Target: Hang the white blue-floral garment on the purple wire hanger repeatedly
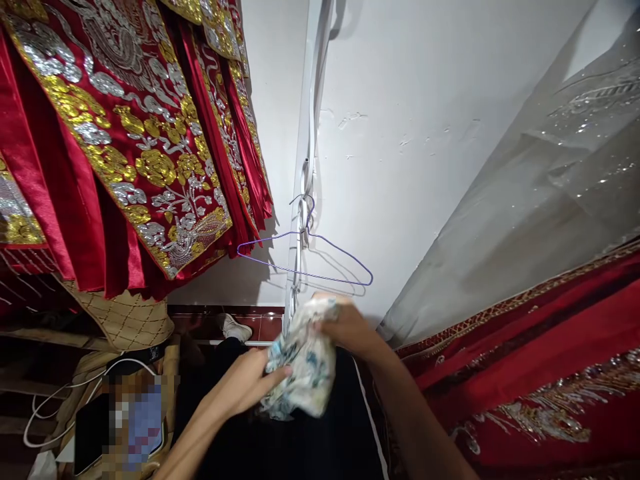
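Observation:
A crumpled white cloth with blue and green print (313, 370) is bunched between my hands, over my dark-clad lap. My left hand (253, 380) grips its left side, thumb lying across the fabric. At the cloth's upper right, my right hand (345, 327) closes on it, a little blurred by motion. What kind of garment or cloth it is, I cannot tell. Just beyond my hands, a purple wire hanger (330, 275) hangs bare from a white strip with loops (300, 257).
Red embroidered garments (155, 167) hang on the left. To the right are a sheer bag (500, 207) and red beaded fabric (545, 400). A bamboo seat (173, 380) at lower left bears a tablet-like device (93, 433) and a white cable (37, 443). A white shoe (236, 329) rests on the floor.

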### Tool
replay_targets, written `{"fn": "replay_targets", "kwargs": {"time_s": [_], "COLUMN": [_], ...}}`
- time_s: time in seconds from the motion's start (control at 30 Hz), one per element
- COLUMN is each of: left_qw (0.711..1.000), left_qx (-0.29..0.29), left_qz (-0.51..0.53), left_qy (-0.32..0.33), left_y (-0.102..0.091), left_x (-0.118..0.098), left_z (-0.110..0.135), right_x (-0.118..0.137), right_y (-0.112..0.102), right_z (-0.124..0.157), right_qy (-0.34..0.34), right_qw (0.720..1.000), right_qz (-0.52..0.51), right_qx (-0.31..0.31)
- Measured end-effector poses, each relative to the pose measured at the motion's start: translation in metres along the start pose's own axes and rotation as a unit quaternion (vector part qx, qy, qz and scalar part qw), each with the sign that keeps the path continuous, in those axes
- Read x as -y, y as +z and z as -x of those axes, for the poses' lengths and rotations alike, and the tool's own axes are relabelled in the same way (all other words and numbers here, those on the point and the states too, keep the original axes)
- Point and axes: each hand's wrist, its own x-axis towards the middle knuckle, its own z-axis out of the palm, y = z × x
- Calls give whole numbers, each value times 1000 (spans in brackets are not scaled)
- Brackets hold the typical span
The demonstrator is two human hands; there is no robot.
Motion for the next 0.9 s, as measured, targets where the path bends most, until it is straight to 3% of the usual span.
{"fn": "replay_targets", "kwargs": {"time_s": [0.07,0.13,0.23,0.3,0.37,0.47,0.57,0.63,0.7,0.77,0.83,0.9], "left_qw": [997,992,991,998,999,993,984,980,966,949,939,937], "left_qx": [-39,-84,-103,-52,34,92,64,18,-27,-42,-48,-45], "left_qz": [-61,-89,-87,-34,6,-63,-154,-197,-233,-257,-275,-294], "left_qy": [-21,-16,0,-2,-1,-29,-57,5,107,180,203,185], "left_y": [-12,-26,-49,-61,-72,-90,-109,-120,-129,-136,-144,-151], "left_x": [19,29,28,25,27,39,41,27,5,-16,-28,-29], "left_z": [-5,-13,-26,-31,-32,-29,-33,-43,-53,-62,-65,-61], "right_x": [7,4,-21,-44,-64,-78,-75,-69,-63,-60,-58,-57], "right_y": [-15,-25,-31,-37,-50,-76,-91,-88,-78,-67,-59,-60], "right_z": [-23,-49,-86,-99,-100,-82,-57,-46,-40,-37,-37,-38], "right_qy": [-36,-59,-54,-55,-77,-111,-116,-112,-110,-107,-97,-86], "right_qw": [985,965,981,986,976,952,941,940,938,936,933,926], "right_qz": [-35,-76,-21,68,147,224,269,282,290,295,304,323], "right_qx": [-165,-243,-183,-139,-142,-175,-166,-155,-155,-158,-165,-174]}}
